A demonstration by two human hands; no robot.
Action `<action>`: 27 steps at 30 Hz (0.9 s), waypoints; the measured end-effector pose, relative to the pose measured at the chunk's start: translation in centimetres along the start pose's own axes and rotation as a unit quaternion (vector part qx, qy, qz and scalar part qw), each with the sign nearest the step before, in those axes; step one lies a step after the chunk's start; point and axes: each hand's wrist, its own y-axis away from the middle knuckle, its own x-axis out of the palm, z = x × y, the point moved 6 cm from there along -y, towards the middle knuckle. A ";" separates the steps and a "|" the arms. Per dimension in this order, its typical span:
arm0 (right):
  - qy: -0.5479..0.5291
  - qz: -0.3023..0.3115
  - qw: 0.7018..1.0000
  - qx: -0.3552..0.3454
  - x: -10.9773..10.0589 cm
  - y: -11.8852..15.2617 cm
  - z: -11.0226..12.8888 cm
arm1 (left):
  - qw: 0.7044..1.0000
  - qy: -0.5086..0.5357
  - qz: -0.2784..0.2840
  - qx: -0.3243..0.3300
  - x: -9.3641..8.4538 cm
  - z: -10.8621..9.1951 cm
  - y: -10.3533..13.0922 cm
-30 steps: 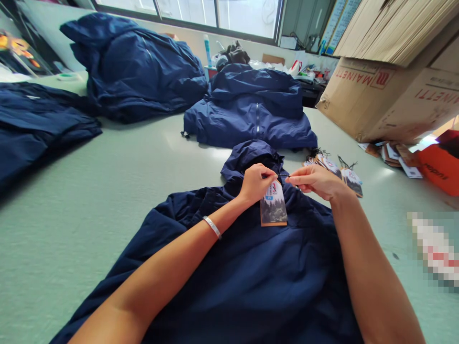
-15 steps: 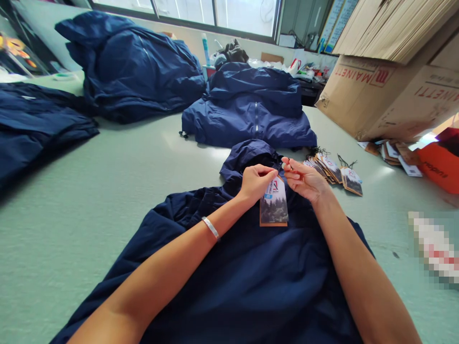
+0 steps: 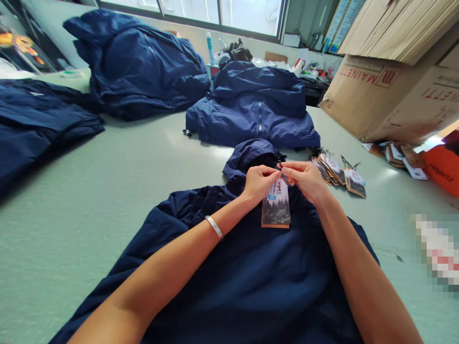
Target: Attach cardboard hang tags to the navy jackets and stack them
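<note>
A dark blue hooded jacket (image 3: 244,267) lies spread on the pale green table, its hood (image 3: 251,155) pointing away from me. Over its collar, my left hand (image 3: 260,184) pinches the top of a hang tag (image 3: 275,208) printed with dark trees, which hangs over a brown card. My right hand (image 3: 303,177) meets the left at the fingertips and pinches a thin black string (image 3: 280,165) above the tag. Right of the hood lie several similar tags (image 3: 330,167) with black strings, one (image 3: 355,181) slightly apart.
A folded blue jacket (image 3: 251,107) lies beyond the hood. Large blue garment piles (image 3: 139,67) stand at the back left, another (image 3: 39,129) at the left edge. Cardboard boxes (image 3: 380,100) stand at the back right, near loose cards (image 3: 405,160) and an orange bag (image 3: 444,167).
My right hand has moved in to my left, closing the small gap between their fingertips. The view has shifted slightly, and the tag still hangs below my left hand.
</note>
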 end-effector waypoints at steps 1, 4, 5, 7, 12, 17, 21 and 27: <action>0.011 -0.006 1.000 -0.006 -0.1 0.0 0.0 | 1.000 -0.002 0.002 0.002 0.0 0.0 0.0; 0.047 -0.020 0.998 -0.022 -0.3 -0.1 0.1 | 1.000 -0.013 0.004 0.015 0.0 -0.1 -0.1; 0.062 -0.023 0.997 -0.027 -0.3 -0.1 0.2 | 1.000 -0.017 0.005 0.018 0.0 -0.1 -0.1; 0.099 -0.025 0.994 -0.048 -0.2 -0.1 0.6 | 0.999 -0.025 0.005 0.024 0.0 -0.2 -0.1; 0.219 0.000 0.966 -0.135 0.2 0.0 1.7 | 0.998 -0.058 0.002 0.037 -0.1 -0.3 -0.2; 0.310 0.020 0.930 -0.194 0.4 0.2 1.8 | 0.996 -0.084 0.003 0.041 -0.1 -0.4 -0.2; 0.362 0.038 0.899 -0.242 0.6 0.2 1.7 | 0.996 -0.075 0.002 0.039 0.0 -0.4 -0.2; 0.391 0.043 0.877 -0.277 0.6 0.2 1.5 | 1.000 -0.011 0.000 0.002 0.0 0.2 -0.2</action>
